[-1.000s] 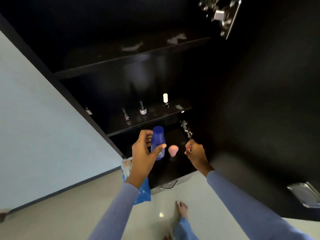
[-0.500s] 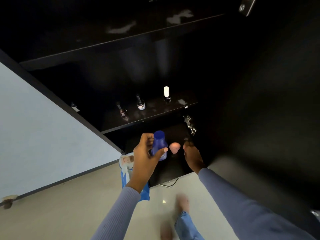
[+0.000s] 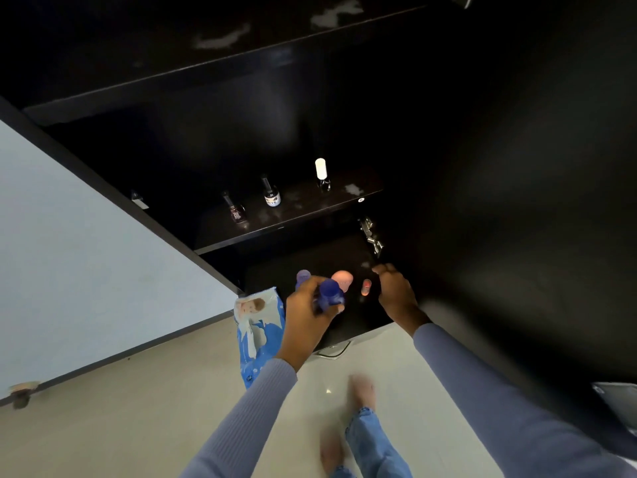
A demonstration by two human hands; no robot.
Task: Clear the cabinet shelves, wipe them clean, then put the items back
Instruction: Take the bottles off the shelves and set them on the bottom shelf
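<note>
My left hand [image 3: 308,315] grips a dark blue bottle [image 3: 331,294] at the front of the black cabinet's bottom shelf [image 3: 358,315]. A pale lilac blur shows just behind my fingers; I cannot tell what it is. A pink makeup sponge [image 3: 343,280] stands on that shelf right behind the bottle. A small red-pink item [image 3: 366,287] stands to its right, just clear of my right hand [image 3: 396,296], which holds nothing. On the middle shelf [image 3: 310,215] stand three nail polish bottles: a dark one [image 3: 236,210], a labelled one [image 3: 272,195] and a white-capped one [image 3: 322,174].
The upper shelf [image 3: 224,60] shows pale smears. The open black door [image 3: 517,201] fills the right side, with a metal hinge [image 3: 371,236] beside my right hand. A blue wipes pack [image 3: 258,334] leans at the cabinet's left foot. My bare feet stand on the light floor [image 3: 138,408].
My right hand has let go of the small red-pink item, which now stands on the bottom shelf. My left hand has brought the blue bottle lower and nearer the shelf front.
</note>
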